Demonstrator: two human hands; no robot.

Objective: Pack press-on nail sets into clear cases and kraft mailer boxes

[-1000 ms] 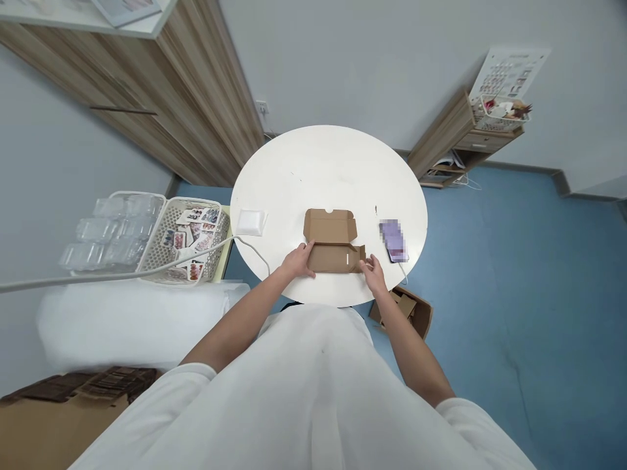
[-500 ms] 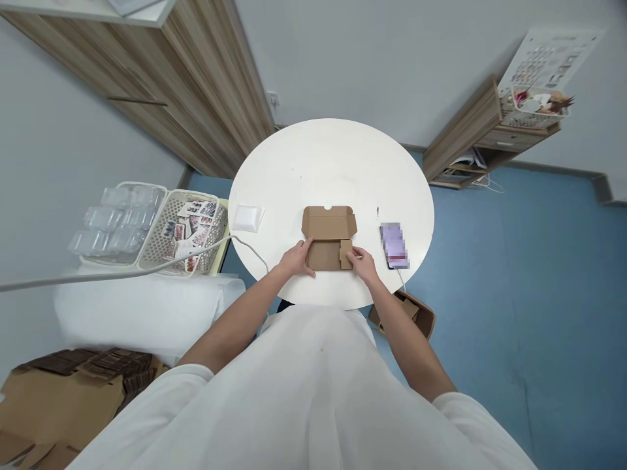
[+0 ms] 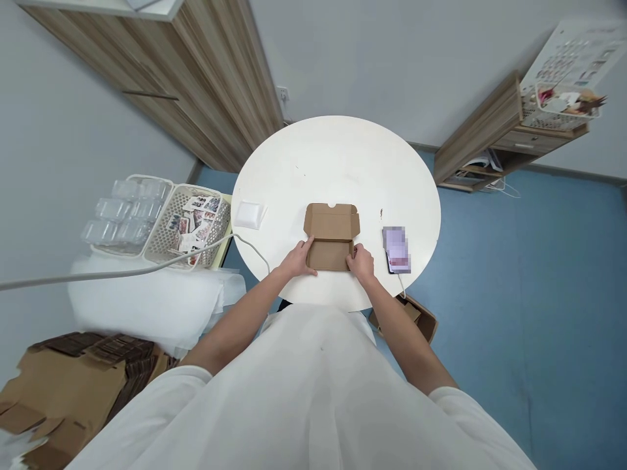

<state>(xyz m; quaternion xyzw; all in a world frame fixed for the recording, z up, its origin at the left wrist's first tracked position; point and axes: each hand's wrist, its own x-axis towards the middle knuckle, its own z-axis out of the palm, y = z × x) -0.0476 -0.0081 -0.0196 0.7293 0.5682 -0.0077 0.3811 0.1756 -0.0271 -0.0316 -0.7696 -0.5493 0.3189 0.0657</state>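
Left grip (image 3: 313, 256) and right grip (image 3: 350, 254) clasp a box (image 3: 329, 255), its right wall (image 3: 351, 247) apparently part-hidden, tabletop (image 3: 343, 156) stretching beyond the lid (image 3: 332, 222).

In front of you: round white table (image 3: 337, 163), small dark marks (image 3: 381, 214) on its top. Directly on it: brown cardboard box (image 3: 332, 254), lid open, toward your near edge; white packet (image 3: 248, 215), your left; phone (image 3: 396, 250), your right.
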